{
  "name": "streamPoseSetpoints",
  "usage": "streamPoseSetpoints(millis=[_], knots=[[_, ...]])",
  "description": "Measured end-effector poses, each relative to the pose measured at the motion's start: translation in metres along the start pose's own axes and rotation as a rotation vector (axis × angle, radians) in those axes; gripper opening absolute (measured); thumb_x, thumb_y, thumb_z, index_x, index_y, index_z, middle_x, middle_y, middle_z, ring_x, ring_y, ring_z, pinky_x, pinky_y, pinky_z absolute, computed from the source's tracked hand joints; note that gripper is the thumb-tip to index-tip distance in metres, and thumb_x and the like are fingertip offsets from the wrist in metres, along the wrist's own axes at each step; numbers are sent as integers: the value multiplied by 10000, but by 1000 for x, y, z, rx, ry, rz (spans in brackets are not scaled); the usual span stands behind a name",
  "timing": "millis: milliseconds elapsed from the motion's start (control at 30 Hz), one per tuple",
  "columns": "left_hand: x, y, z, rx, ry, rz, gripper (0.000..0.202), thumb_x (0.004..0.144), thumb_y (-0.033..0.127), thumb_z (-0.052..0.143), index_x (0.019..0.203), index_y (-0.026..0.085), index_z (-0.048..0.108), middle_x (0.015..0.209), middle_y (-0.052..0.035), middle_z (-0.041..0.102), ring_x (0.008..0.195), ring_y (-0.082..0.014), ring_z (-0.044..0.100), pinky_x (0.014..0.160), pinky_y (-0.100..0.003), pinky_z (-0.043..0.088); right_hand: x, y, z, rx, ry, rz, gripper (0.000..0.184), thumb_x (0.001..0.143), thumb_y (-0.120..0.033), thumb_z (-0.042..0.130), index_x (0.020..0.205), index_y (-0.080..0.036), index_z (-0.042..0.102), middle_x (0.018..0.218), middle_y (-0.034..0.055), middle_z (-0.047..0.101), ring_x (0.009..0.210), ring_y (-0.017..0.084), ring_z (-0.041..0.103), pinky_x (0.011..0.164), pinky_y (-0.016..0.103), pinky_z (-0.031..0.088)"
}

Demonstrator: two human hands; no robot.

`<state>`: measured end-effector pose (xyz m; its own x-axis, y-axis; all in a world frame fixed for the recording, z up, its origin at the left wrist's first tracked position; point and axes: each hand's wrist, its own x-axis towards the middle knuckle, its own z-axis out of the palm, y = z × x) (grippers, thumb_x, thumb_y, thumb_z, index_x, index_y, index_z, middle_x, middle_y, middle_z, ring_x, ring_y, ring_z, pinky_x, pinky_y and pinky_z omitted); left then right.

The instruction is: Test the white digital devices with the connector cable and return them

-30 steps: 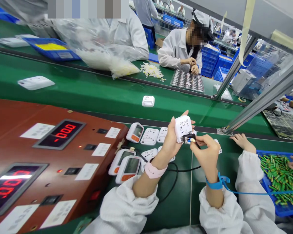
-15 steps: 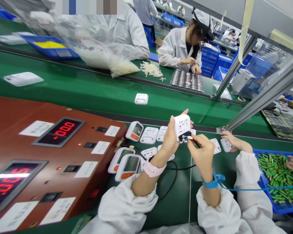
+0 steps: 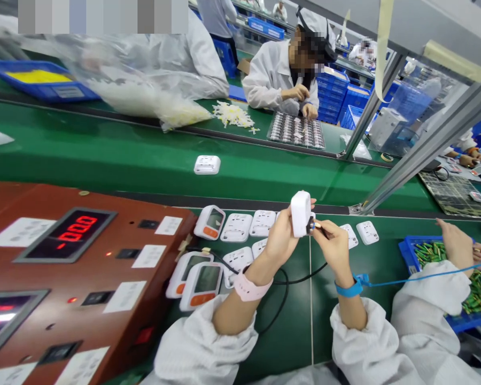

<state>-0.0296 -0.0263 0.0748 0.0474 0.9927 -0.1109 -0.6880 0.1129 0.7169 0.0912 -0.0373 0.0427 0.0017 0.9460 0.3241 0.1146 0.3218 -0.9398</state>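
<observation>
The work was at the middle of handling one piece, as I judge it. The left hand (image 3: 279, 243) gripped a white, rounded, plastic device (image 3: 300, 211), which was held above the green table (image 3: 280, 347) and turned almost edge-on. The right hand (image 3: 335, 247) had its fingers closed on a small black connector (image 3: 310, 223) with bluish and metal parts, and held it against the lower edge of this device; whether the contacts really met, I cannot tell. A black cable (image 3: 286, 299) passed behind the left wrist and ran toward the right hand, so the connecting seemed begun but perhaps not finished. Left of the left hand, a reddish-brown box with red-digit displays (image 3: 104, 321) showed zeros on its upper display (image 3: 70, 235), which might mean that no reading was taken yet. Between this box and the left hand lay similar white devices with grey screens and orange buttons (image 3: 202, 286), and others with the back side up (image 3: 236, 228). Two more white devices (image 3: 367, 232) lay just beyond the right hand, on its right, and one white device (image 3: 207, 164) was farther ahead of the left hand, on the green belt (image 3: 256, 179). Which of them were done and which were left, their look did not tell.
</observation>
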Motion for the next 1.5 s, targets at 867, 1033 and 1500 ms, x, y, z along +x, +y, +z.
streamPoseSetpoints(millis=[867, 1033, 1500], knots=[[-1, -51, 4, 528, -89, 127, 434, 710, 364, 745, 1046, 142, 583, 1077, -97, 658, 998, -182, 631, 888, -287, 503, -22, 46, -20, 120, 212, -17, 337, 871, -400, 570, 1102, -169, 654, 1089, 83, 669, 1031, 189, 627, 949, 327, 491], [-3, -50, 3, 530, -133, 38, 484, 669, 357, 783, 1041, 133, 567, 1046, -98, 659, 961, -170, 633, 875, -282, 511, -23, 46, -22, 211, 262, 47, 290, 854, -388, 588, 997, -158, 691, 1011, 63, 696, 961, 185, 647, 910, 311, 498], [-6, -46, 6, 547, -166, -10, 496, 647, 315, 804, 1042, 120, 577, 1033, -94, 652, 949, -158, 623, 913, -281, 496, -23, 46, -32, 201, 294, 81, 310, 801, -439, 603, 895, -155, 682, 911, 52, 707, 866, 184, 651, 833, 305, 513]])
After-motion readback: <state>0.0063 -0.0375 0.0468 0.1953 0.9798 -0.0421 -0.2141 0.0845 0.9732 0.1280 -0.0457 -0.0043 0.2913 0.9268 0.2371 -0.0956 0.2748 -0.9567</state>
